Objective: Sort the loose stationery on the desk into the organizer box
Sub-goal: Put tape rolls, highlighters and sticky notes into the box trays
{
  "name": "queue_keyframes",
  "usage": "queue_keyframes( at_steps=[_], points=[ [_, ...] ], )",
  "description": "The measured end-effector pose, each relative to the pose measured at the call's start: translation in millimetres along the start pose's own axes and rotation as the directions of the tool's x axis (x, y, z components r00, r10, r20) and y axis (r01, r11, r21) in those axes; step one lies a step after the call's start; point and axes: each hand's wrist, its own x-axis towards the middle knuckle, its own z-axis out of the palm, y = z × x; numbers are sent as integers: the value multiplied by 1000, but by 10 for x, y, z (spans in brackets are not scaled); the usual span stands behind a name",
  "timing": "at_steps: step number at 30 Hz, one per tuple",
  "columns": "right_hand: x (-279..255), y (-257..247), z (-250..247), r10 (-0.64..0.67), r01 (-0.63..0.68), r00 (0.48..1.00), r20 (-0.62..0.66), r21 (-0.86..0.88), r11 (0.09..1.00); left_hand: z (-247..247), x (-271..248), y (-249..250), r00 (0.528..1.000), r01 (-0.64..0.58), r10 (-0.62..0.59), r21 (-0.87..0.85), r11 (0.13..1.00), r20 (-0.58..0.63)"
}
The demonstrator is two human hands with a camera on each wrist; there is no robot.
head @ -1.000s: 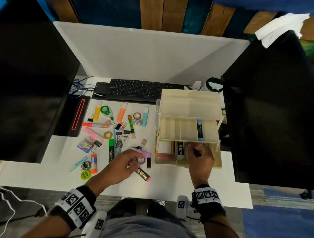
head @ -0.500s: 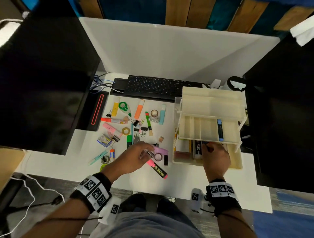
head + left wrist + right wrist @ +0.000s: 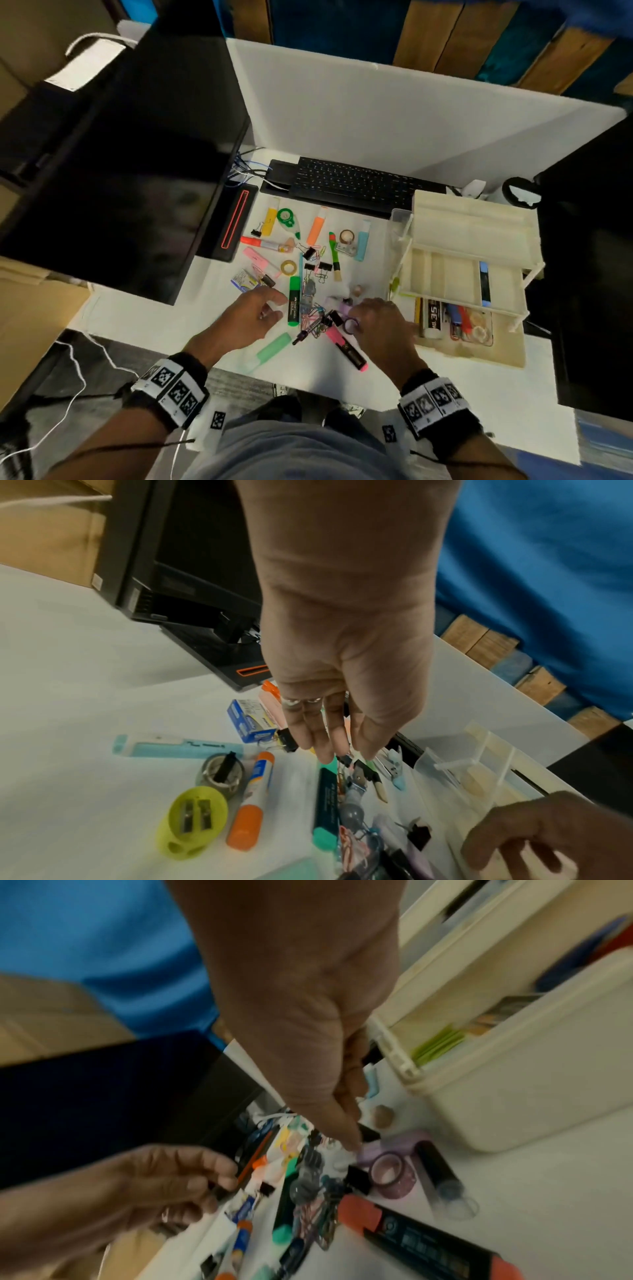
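Loose stationery lies in a pile in the middle of the white desk. My left hand (image 3: 279,306) hovers over it with straight fingers and holds nothing; its fingertips (image 3: 327,756) point down at the green highlighter (image 3: 294,305) (image 3: 325,802). My right hand (image 3: 352,318) reaches down into the pile beside a purple tape ring (image 3: 350,324) (image 3: 390,1173) and a black binder clip (image 3: 359,1177). Blur hides whether its fingertips (image 3: 352,1146) pinch anything. The cream organizer box (image 3: 479,356) (image 3: 531,1083) stands open to the right, with a blue pen (image 3: 484,284) in its raised tray.
A pink-and-black highlighter (image 3: 346,347) and a mint one (image 3: 270,349) lie near the front edge. A yellow sharpener (image 3: 192,821), glue stick (image 3: 253,799) and staples box (image 3: 251,721) sit left. Behind are a keyboard (image 3: 349,185) and monitors (image 3: 120,171) (image 3: 589,274).
My right hand has left the box's lower compartment and moved left to the pile by the purple tape. My left hand has shifted left from the tape toward the green highlighter.
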Motion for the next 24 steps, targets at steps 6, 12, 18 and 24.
queue_keyframes(
  at_steps=[6,12,18,24],
  points=[
    [222,-157,236,63,6,976,210,-311,951,-169,-6,-269,1000,2,-2,34,999,-10],
    [229,-206,276,82,-38,982,171,-246,969,-259,-27,-503,999,32,-32,2,999,-7],
    [180,-280,253,104,-73,975,196,-158,985,-296,108,-613,999,-7,9,62,998,-39],
    [116,-243,53,151,-154,987,45,62,986,-220,640,-379,975,-134,196,425,895,-106]
  ],
)
